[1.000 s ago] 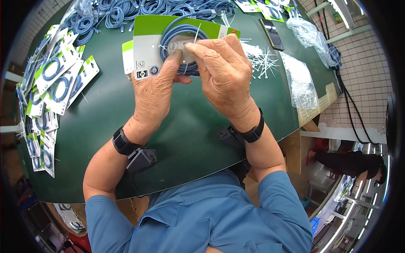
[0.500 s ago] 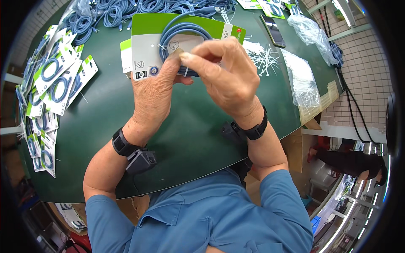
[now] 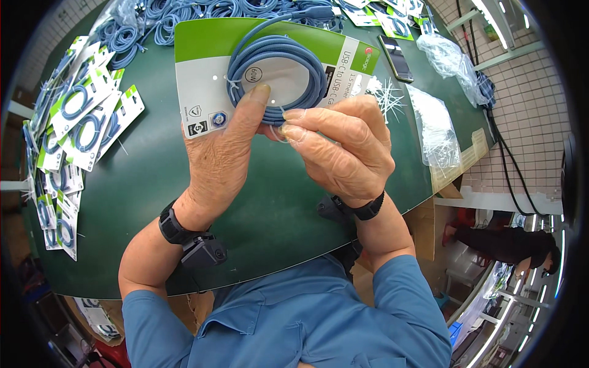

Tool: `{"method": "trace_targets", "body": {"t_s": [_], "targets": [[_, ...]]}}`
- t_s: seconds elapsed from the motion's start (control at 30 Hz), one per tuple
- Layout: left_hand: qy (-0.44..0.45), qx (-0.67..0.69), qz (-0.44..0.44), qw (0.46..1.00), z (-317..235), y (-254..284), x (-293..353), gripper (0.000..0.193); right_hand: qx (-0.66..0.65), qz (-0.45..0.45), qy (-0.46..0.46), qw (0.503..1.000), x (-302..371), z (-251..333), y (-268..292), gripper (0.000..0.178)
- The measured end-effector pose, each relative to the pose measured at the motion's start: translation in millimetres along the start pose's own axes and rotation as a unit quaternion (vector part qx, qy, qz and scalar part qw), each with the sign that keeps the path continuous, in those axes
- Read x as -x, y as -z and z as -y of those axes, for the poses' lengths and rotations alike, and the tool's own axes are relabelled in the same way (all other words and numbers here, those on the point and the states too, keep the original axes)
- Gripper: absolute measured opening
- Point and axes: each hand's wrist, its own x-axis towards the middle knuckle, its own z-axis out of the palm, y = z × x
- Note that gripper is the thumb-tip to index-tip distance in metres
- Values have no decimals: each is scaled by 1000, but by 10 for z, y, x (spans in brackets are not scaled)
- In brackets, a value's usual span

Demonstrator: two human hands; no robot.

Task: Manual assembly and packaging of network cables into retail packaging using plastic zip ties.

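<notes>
A green and white packaging card (image 3: 199, 67) is held up over the table, with a blue cable coil (image 3: 282, 49) lying against its front. My left hand (image 3: 222, 150) grips the card's lower edge, thumb in front by the coil and fingers mostly hidden behind. At the coil's lower side, my right hand (image 3: 350, 144) pinches a thin white cable tie (image 3: 279, 136) between thumb and fingertips. This tie loops round the bottom of the coil. Another white tie (image 3: 233, 83) binds the coil's left side to the card.
Carded cables (image 3: 89, 126) are piled at the left. Loose blue cable coils (image 3: 165, 27) line the far edge. Right of the card lie scattered white ties (image 3: 388, 101), a phone (image 3: 396, 58), a bag of ties (image 3: 438, 132) and a crumpled clear bag (image 3: 451, 55). A person (image 3: 503, 245) is off to the right.
The card has come nearer and tilted, its right part showing more. My right hand has moved down and right, from over the coil to its lower edge, uncovering the coil.
</notes>
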Motion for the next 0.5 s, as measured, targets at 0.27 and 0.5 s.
{"method": "trace_targets", "body": {"t_s": [0.27, 0.5], "targets": [[3, 7, 5, 1000, -9, -14, -2, 21, -16, -4, -16, 1000, -6, 0, -24, 30], [8, 15, 1, 1000, -3, -5, -8, 21, -22, -17, -23, 999, 1, -11, -55, 27]]}}
